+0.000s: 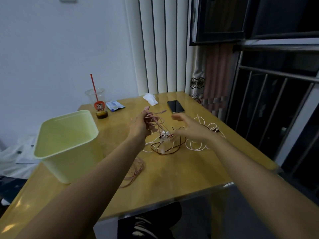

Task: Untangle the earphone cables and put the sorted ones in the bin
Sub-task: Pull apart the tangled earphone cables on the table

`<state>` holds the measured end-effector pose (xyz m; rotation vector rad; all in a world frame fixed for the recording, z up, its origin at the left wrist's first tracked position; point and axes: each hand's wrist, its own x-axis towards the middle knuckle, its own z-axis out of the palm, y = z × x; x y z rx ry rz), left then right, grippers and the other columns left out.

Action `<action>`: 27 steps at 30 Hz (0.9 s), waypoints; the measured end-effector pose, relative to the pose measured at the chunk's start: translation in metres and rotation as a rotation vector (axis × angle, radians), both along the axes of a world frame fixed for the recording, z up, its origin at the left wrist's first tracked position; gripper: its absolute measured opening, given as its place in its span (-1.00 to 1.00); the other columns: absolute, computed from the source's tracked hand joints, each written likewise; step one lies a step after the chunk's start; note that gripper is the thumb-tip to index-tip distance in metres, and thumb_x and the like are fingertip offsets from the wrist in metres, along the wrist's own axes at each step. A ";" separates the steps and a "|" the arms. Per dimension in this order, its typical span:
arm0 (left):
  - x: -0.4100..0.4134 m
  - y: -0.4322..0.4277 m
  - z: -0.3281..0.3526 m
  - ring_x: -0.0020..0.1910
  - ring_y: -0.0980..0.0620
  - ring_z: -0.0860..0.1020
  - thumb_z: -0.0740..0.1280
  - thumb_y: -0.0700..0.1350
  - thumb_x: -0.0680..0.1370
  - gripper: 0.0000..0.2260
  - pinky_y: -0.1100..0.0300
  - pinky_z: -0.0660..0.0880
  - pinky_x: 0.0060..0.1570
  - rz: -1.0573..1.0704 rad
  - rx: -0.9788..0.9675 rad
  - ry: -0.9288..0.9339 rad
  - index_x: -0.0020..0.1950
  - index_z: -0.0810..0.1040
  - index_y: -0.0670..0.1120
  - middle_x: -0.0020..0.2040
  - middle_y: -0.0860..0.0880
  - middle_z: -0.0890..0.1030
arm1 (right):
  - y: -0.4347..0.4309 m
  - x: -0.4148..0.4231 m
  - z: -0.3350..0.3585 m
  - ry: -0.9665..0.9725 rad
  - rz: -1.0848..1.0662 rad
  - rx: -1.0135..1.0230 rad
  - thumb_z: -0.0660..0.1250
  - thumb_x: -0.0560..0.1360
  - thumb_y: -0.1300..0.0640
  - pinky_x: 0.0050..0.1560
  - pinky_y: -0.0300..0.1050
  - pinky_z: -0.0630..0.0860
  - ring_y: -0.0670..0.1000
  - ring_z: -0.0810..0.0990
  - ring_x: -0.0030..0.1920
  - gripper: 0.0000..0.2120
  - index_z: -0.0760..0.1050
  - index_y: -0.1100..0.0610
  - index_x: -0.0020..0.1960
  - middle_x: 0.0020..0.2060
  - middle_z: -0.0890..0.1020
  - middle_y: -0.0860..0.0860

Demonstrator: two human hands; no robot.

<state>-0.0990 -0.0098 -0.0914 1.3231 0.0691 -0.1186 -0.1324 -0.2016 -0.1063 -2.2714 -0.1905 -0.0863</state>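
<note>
My left hand (140,125) grips a bunch of pink earphone cable (156,119) lifted above the table, its strands running down into a tangle of white and dark brown cables (165,145) on the tabletop. To the right, my right hand (189,126) hovers over that tangle with fingers spread and holds nothing. More white cable loops (196,146) lie under and beyond my right wrist. A separate pink cable coil (136,169) lies near my left forearm. The pale green bin (67,144) stands at the table's left, and I see nothing inside it.
On the wooden table (172,178), at the back, stand a plastic cup with a red straw (98,104), a blue packet (114,105), a crumpled tissue (150,98) and a black phone (175,106). A window with metal bars (269,100) is close on the right.
</note>
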 end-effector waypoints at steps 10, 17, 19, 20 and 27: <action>0.005 0.021 -0.009 -0.43 0.10 0.32 0.11 -0.02 0.59 -0.67 0.21 0.27 -0.38 -0.019 0.141 -0.036 -0.16 0.62 -0.07 -0.40 0.02 0.55 | -0.005 0.013 -0.021 -0.080 -0.231 0.107 0.32 0.59 0.13 -0.27 -0.30 0.45 -0.06 0.57 -0.23 -0.90 0.61 0.09 0.00 -0.22 0.63 -0.03; 0.012 0.022 -0.007 -0.28 0.01 0.50 0.07 0.01 0.62 -0.64 0.14 0.36 -0.27 0.056 0.198 -0.012 0.06 0.62 -0.09 -0.23 -0.02 0.69 | -0.024 0.028 -0.023 0.065 -0.259 -0.104 0.28 0.57 0.25 -0.34 -0.22 0.42 -0.11 0.50 -0.33 -0.80 0.65 0.05 -0.02 -0.12 0.66 -0.03; 0.015 0.024 -0.009 -0.24 0.00 0.52 0.05 0.03 0.64 -0.64 0.15 0.37 -0.26 0.073 0.198 -0.014 0.09 0.60 -0.10 -0.21 -0.04 0.69 | -0.028 0.026 -0.029 0.046 -0.322 -0.140 0.25 0.54 0.28 -0.37 -0.20 0.39 -0.09 0.49 -0.37 -0.73 0.65 -0.01 -0.11 -0.16 0.67 -0.04; 0.016 0.025 -0.009 -0.22 0.00 0.54 0.05 0.03 0.64 -0.63 0.18 0.39 -0.29 0.086 0.203 -0.029 0.11 0.59 -0.11 -0.18 -0.06 0.70 | -0.029 0.024 -0.029 -0.016 -0.383 -0.101 0.23 0.56 0.28 -0.36 -0.20 0.41 -0.09 0.52 -0.35 -0.71 0.63 -0.02 -0.14 -0.16 0.67 -0.04; 0.004 0.029 -0.004 -0.57 0.16 0.34 0.02 0.04 0.67 -0.63 0.24 0.20 -0.48 0.033 0.196 0.007 0.19 0.56 -0.07 -0.40 0.00 0.64 | -0.041 0.022 -0.025 0.208 -0.371 -0.182 0.16 0.62 0.25 -0.10 0.01 0.53 0.11 0.59 -0.06 -0.75 0.59 0.08 0.14 0.15 0.61 0.07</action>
